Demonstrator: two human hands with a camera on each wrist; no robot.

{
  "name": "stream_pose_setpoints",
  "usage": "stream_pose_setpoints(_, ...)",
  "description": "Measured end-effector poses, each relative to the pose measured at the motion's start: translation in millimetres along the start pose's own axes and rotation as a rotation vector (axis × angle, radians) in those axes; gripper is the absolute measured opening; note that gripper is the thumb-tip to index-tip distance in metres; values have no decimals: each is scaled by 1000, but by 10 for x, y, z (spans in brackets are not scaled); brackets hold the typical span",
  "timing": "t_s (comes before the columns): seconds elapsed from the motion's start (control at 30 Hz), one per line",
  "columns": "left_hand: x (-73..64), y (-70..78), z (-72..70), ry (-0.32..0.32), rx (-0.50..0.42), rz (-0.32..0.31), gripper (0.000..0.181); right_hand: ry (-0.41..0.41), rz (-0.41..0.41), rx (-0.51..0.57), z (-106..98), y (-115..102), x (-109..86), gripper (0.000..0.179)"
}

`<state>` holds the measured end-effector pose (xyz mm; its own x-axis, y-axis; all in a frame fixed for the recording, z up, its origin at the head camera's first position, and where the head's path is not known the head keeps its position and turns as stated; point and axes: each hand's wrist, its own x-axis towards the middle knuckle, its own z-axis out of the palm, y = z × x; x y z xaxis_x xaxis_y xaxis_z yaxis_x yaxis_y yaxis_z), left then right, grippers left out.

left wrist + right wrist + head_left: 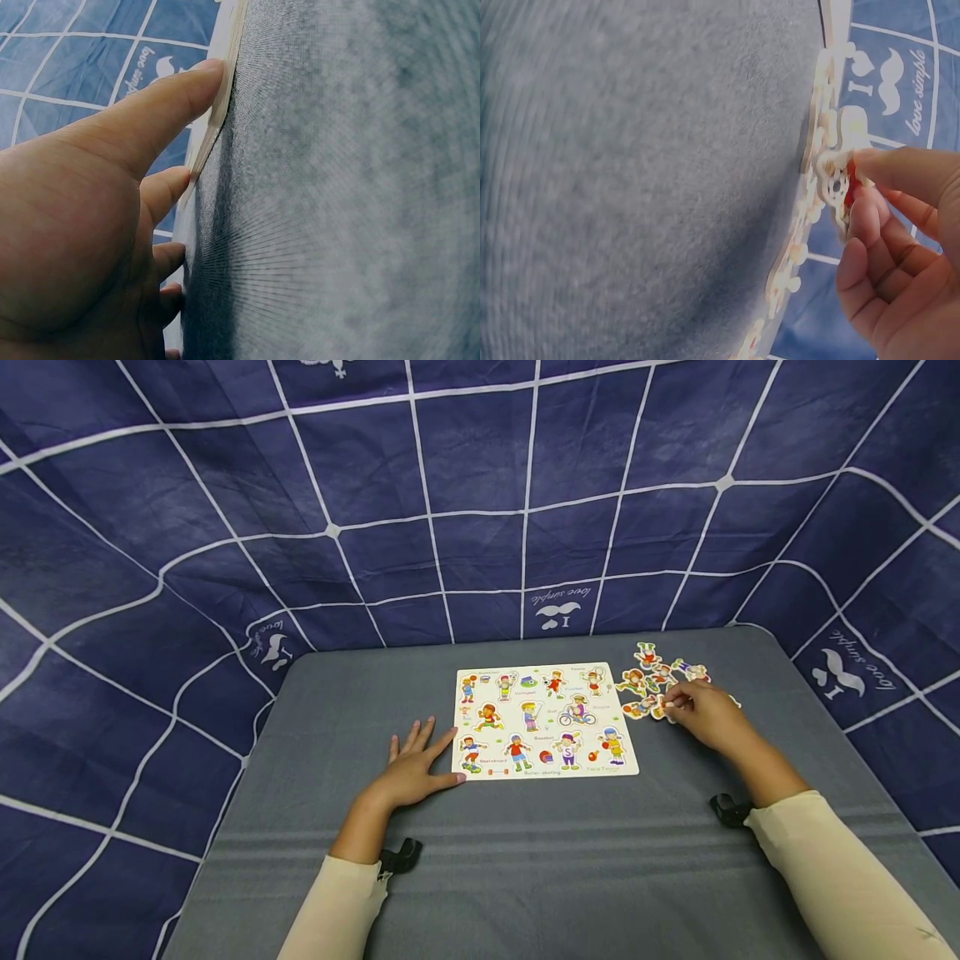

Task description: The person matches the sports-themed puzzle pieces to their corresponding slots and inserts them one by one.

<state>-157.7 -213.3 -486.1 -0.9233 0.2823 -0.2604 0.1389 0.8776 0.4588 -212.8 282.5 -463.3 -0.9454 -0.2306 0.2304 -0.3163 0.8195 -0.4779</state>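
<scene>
A pale puzzle board (628,767) printed with colourful sports figures lies flat on the grey cloth. My left hand (408,774) rests at its left side with fingers spread. The thumb and index fingertip touch the board's edge, as the left wrist view also shows. To the right of the board, my right hand (708,717) pinches a small cut-out puzzle piece (837,180) between thumb and fingers. That piece is tilted up above several other figure-shaped puzzle pieces (647,654), some partly hidden beneath the hand. Small round knobs (794,283) stick out from the pieces in the right wrist view.
Grey cloth (547,868) covers the table. A dark blue curtain with white grid lines (480,552) hangs behind it and along both sides. Black straps or mounts (401,857) sit at both wrists, by the cream sleeves (333,902).
</scene>
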Motion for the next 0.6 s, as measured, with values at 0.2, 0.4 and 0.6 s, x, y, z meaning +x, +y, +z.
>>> stream_pose_setpoints(0.2,12,0,5,0,5,1,87,10,9,9,-12,-57,14,6)
stream_pose_setpoints(0.4,13,-9,7,-6,12,-2,88,-8,87,10,-13,-119,47,13)
stream_pose_setpoints(0.6,11,-11,15,-4,9,-2,88,32,96,42,43,-171,67,16)
